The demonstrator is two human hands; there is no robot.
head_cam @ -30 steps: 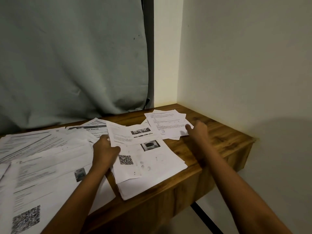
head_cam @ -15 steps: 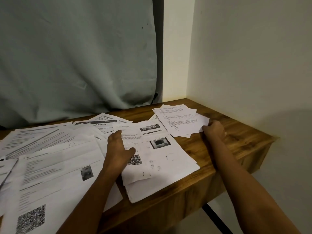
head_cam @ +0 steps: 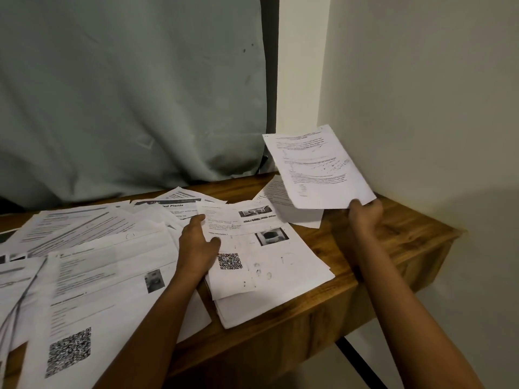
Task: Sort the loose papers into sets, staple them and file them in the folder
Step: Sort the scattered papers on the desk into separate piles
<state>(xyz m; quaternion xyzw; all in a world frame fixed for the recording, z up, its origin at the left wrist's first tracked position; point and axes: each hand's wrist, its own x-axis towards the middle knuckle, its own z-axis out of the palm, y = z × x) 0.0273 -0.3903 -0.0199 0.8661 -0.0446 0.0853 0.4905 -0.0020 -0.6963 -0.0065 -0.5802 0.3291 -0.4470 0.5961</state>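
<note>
Leftmost papers (head_cam: 19,287) blurry, edge-cut.

Two bare forearms, slender wrists, left hand (head_cam: 196,247), right hand (head_cam: 365,217)

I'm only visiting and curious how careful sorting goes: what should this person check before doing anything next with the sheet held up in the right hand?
1. Grip: right hand pinches the raised sheet at its lower corner: ok.
2. Clearance: raised sheet off the table: ok.
3. Steadying: left hand rests on the QR-code stack: ok.
4. Which set it matches: cannot tell, print blurred.
5. Tools: stapler and folder at hand: cannot tell, neither in view.
</note>
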